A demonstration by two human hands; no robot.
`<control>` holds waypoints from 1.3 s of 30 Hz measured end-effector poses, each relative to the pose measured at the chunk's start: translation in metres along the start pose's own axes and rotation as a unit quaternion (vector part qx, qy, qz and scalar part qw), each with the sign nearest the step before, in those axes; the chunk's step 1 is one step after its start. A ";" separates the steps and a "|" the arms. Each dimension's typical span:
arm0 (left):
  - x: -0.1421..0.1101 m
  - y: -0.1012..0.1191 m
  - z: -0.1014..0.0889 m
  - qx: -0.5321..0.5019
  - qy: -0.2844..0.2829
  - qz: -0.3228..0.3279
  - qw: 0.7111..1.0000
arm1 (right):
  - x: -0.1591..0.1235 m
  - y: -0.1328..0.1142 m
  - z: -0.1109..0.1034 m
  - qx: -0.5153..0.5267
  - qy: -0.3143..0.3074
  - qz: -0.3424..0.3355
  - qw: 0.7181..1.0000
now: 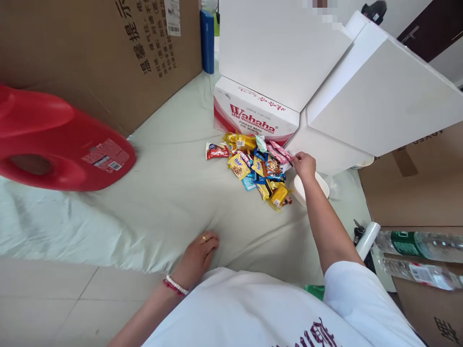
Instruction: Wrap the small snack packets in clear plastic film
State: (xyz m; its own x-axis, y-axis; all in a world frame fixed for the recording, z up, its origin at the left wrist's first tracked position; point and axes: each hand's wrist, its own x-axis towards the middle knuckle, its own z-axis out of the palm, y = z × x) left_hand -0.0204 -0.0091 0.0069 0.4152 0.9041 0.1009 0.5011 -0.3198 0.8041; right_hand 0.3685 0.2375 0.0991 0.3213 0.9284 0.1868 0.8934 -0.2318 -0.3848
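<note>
At the right edge of a pile of small wrapped snacks (258,166), my right hand (305,165) pinches the end of a pink snack packet (281,151). The pile mixes yellow, blue, brown and pink wrappers, and a red-and-white packet (217,150) lies at its left side. Just under my right wrist stands a white bowl (298,190), partly hidden by the forearm. My left hand (199,254) rests on the pale green cloth (173,202) close to my body, fingers curled in, with nothing seen in them.
A white-and-red water carton (256,108) with tall white panels (282,43) stands behind the pile. On the left are a large red jug (65,144) and a brown cardboard box (90,53). Plastic bottles (423,245) lie at right, near a white roll (368,240).
</note>
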 end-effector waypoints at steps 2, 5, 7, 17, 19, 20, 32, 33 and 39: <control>0.002 0.001 -0.003 -0.045 0.006 -0.017 0.999 | -0.016 0.003 -0.010 0.091 0.052 -0.011 0.994; 0.013 0.011 -0.007 -0.162 0.014 -0.054 0.985 | -0.065 0.003 -0.026 0.300 0.095 0.014 0.949; 0.029 0.024 -0.007 -0.284 -0.001 -0.095 0.954 | -0.114 -0.005 -0.028 0.403 0.070 0.042 0.912; 0.099 0.058 0.047 -0.581 0.004 -0.216 0.785 | -0.265 -0.049 0.009 0.379 -0.156 -0.058 0.910; 0.093 0.055 0.050 -0.540 0.008 -0.209 0.815 | -0.260 -0.044 0.013 0.446 -0.188 -0.001 0.875; 0.090 0.053 0.050 -0.514 0.009 -0.202 0.834 | -0.257 -0.041 0.015 0.470 -0.212 0.022 0.857; 0.079 0.038 0.035 -0.394 0.088 -0.222 0.887 | -0.173 -0.019 -0.021 0.316 0.087 0.007 0.945; 0.078 0.037 0.035 -0.382 0.089 -0.218 0.894 | -0.162 -0.014 -0.026 0.282 0.082 -0.010 0.956; 0.075 0.038 0.038 -0.220 0.122 -0.107 0.962 | -0.180 -0.026 -0.015 0.384 -0.164 0.012 0.908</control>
State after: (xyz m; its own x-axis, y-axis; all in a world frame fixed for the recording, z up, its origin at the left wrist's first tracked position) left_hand 0.0583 0.0357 0.0231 0.1207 0.9927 -0.0038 0.1638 -0.0161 0.9864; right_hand 0.2919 0.0721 0.0894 0.1140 0.9916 -0.0605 0.3641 -0.0984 -0.9262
